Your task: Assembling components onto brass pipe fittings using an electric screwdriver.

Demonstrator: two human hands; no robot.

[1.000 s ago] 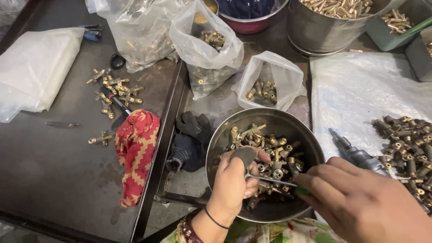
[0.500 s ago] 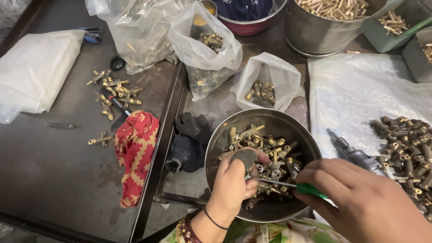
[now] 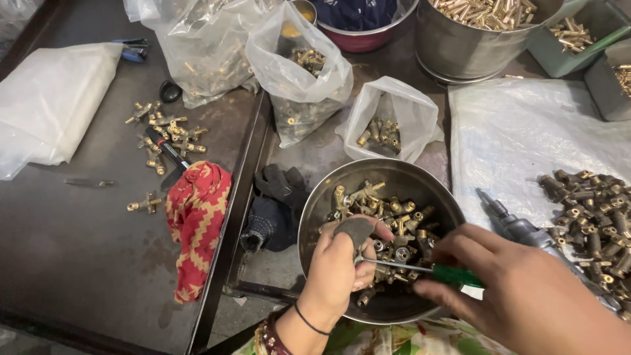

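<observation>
My left hand (image 3: 342, 263) is over the near left side of a steel bowl (image 3: 322, 204) and grips a small brass fitting, mostly hidden under a dark finger cover. My right hand (image 3: 526, 289) holds a green-handled screwdriver (image 3: 420, 269) whose thin shaft points left into the fitting. The bowl holds several brass valve fittings (image 3: 388, 210).
A power driver (image 3: 526, 230) lies right of the bowl on a white plastic sheet (image 3: 526, 138) with a pile of dark fittings (image 3: 591, 210). Plastic bags of brass parts (image 3: 302, 79) stand behind. Dark gloves (image 3: 273, 207), a red patterned cloth (image 3: 197, 223) and loose fittings (image 3: 164, 131) lie left.
Both hands stay over the bowl; the screwdriver tip remains at the fitting in my left hand. The view has shifted only slightly.
</observation>
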